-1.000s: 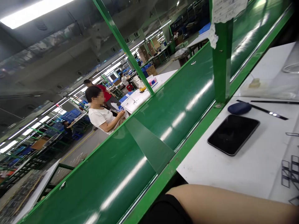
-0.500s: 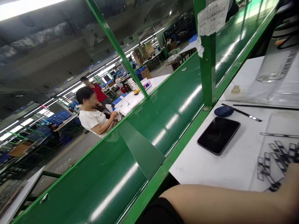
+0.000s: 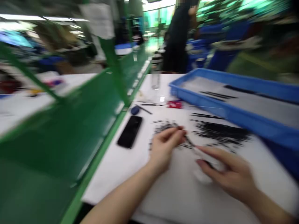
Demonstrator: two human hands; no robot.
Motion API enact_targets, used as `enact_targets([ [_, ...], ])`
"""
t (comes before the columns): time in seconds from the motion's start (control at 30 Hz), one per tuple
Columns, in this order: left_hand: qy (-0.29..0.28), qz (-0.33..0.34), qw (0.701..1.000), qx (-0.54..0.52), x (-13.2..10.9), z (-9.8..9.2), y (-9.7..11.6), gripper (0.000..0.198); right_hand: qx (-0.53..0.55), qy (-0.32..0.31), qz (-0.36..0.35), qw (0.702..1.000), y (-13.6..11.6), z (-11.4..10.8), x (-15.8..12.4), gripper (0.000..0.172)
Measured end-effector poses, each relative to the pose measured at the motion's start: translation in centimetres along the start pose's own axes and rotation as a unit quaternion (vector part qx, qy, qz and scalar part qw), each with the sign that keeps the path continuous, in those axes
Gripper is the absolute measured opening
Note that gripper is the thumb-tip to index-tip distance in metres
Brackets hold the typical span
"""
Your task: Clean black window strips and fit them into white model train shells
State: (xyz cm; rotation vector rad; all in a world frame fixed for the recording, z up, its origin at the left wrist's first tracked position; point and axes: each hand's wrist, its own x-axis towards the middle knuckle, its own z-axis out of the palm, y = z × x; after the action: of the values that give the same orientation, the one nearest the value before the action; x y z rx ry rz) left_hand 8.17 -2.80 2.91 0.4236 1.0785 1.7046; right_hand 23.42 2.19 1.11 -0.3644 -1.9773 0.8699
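My left hand (image 3: 164,147) is closed in a pinch on one end of a thin dark strip (image 3: 189,142) above the white table. The strip slants down toward my right hand (image 3: 230,171), whose index fingertip is at its other end. A soft white thing, perhaps a cloth (image 3: 202,175), is in the right hand's curled fingers; blur hides its details. Small dark frame-like pieces (image 3: 164,125) lie just beyond my left hand. To the right is a pile of thin black strips (image 3: 219,132), beyond my right hand.
A black phone (image 3: 130,132) and a dark blue oval object (image 3: 135,110) lie at the table's left, beside a green conveyor (image 3: 93,115). A blue tray (image 3: 198,97) holding dark strips stands at back right. Behind are a clear bottle (image 3: 156,73) and a person in dark clothes (image 3: 177,37).
My view has swung right and down from the conveyor to the table. Both hands now show, with the strip between them; before, only a forearm and part of a hand were visible.
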Motion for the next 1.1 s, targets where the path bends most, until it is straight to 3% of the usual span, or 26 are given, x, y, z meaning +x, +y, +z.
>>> enact_targets([
  [0.07, -0.02, 0.014, 1.0, -0.001, 1.2, -0.7, -0.3, 0.022, -0.083, -0.005, -0.024, 0.996, 1.2, -2.1, -0.6, 0.037],
  [0.17, -0.028, 0.038, 0.999, 0.017, 2.0, -1.5, -0.4, 0.019, -0.129, -0.012, -0.051, 0.99, 2.5, -2.8, -1.2, 0.041],
  [0.4, 0.0, 0.079, 0.995, 0.066, 1.5, -0.8, 0.0, 0.017, -0.124, 0.018, -0.096, 0.987, 2.5, -2.7, -0.8, 0.028],
  [0.67, 0.095, 0.081, 0.992, 0.021, 2.4, -0.7, 1.3, 0.035, -0.153, 0.045, -0.117, 0.98, 2.7, -3.2, -0.9, 0.012],
  [0.93, 0.093, 0.091, 0.992, 0.002, 2.4, -1.0, 1.7, 0.03, -0.155, 0.072, -0.136, 0.976, 2.3, -3.2, -0.6, 0.008],
  [1.1, 0.122, 0.08, 0.989, 0.004, 2.3, -0.8, 1.9, 0.021, -0.153, 0.089, -0.123, 0.977, 2.5, -3.2, -0.6, 0.007],
])
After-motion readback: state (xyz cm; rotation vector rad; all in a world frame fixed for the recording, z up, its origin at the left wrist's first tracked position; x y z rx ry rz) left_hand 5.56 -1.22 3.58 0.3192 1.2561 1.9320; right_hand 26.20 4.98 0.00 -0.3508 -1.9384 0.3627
